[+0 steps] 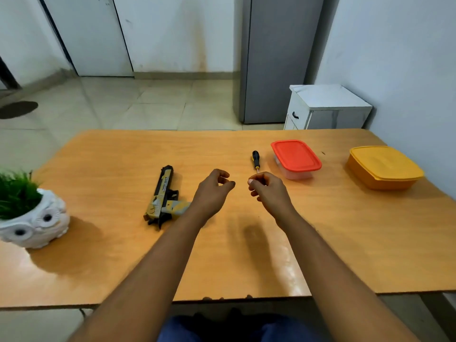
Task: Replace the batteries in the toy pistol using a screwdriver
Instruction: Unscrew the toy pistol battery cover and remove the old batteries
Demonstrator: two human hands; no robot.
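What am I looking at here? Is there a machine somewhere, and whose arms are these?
No machine here: these are a person's own bare arms. The single picture comes from a wide-angle camera worn on the person's head, looking forward and down, so you see what they see.

In front is an orange wooden table. On it lie a black and yellow toy pistol, a small screwdriver with a black and yellow handle, a clear box with a red lid, a yellow lidded box, and a white owl-shaped pot with a green plant.

The left hand and right hand hang above the table with loosely curled fingers. As far as I can see, neither holds anything; the right one is just short of the screwdriver's tip.
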